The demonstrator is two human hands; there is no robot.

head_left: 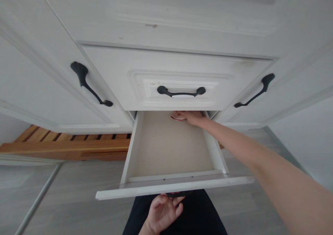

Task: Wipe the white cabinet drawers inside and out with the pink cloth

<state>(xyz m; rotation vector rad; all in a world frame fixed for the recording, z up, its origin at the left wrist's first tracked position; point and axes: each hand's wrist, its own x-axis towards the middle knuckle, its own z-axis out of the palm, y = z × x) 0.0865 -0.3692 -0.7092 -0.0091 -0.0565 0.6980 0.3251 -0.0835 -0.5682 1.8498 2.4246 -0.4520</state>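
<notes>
A white drawer (174, 144) is pulled out from under a closed drawer front (111, 72), its beige bottom bare where it shows. My right hand (188, 117) reaches into the back of it, fingers closed on a small folded cloth-like piece (177, 117) with a reddish edge. Below the open drawer's front panel (177, 186), my left hand (166, 209) has its fingers hooked round a dark handle (175, 194), which is mostly hidden by the panel and fingers.
White cabinet doors with black handles (91, 89) (255, 92) flank the drawers. A slatted wooden base (104, 146) lies under the cabinet at the left. My dark-clad legs (197, 214) are below the drawer, over a grey floor (85, 193). A white wall stands right.
</notes>
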